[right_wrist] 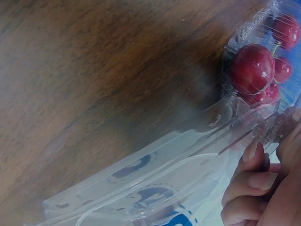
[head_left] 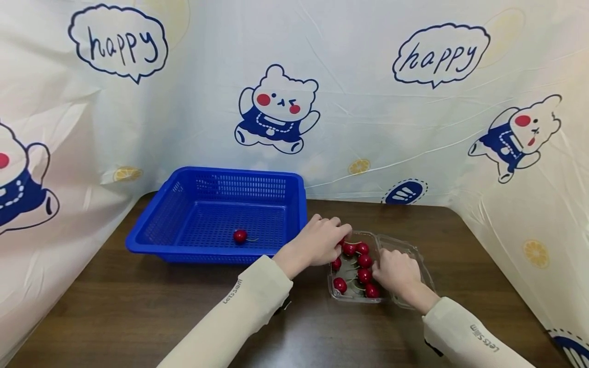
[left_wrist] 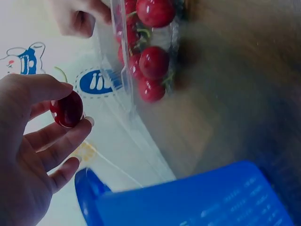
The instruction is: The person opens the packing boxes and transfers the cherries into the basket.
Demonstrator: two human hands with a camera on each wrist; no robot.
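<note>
My left hand (head_left: 319, 240) is over the left rear of a clear plastic clamshell box (head_left: 332, 294). Between thumb and fingertips it pinches a dark red cherry (left_wrist: 67, 110), whose thin green stem shows in the left wrist view. At the fold between box and lid, my right hand (head_left: 398, 273) grips the plastic edge with curled fingers (right_wrist: 249, 183). Several red cherries with stems (head_left: 364, 276) lie in the box, mostly along its sides. The lid (head_left: 425, 271) lies folded back to the right, partly behind the right hand.
A blue perforated basket (head_left: 184, 249) stands left of the box, close to my left wrist. One cherry (head_left: 240, 236) lies on its floor near the front. Everything sits on a brown wooden table (head_left: 138, 317), with a printed cloth (head_left: 349, 128) behind and at both sides.
</note>
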